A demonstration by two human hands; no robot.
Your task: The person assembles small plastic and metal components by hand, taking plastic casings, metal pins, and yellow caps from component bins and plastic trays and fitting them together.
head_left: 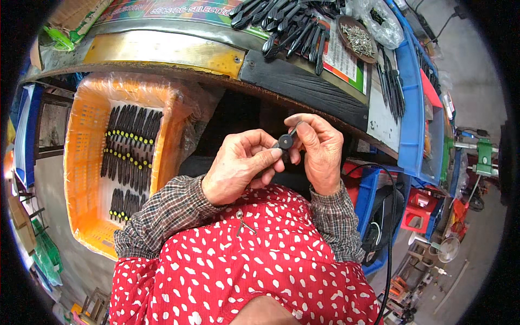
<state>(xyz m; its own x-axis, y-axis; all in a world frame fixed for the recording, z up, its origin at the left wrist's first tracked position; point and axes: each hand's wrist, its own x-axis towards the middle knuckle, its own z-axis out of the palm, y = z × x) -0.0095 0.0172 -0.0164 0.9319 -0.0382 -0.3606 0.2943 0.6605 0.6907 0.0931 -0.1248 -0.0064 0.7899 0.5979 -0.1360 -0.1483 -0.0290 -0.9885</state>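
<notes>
In front of my lap, both hands are closed on a small black piece (285, 142) with a round disc end and a metal dot at its centre. My left hand (241, 161) pinches it between thumb and fingers from the left. From the other side my right hand (320, 149) grips it, thumb and forefinger pressed together near a thin dark part that sticks up. Fingers hide much of the piece, so its full shape cannot be made out. Left of me, an orange basket (81, 138) holds rows of slim black pieces (130, 135) with yellow dots.
The workbench edge (189, 70) runs just beyond my hands. On it lie a heap of black handles (279, 21) and a brown bowl (342, 33) of small metal pins. A long blue tray (410, 103) stands at the right, with a blue crate (368, 189) below.
</notes>
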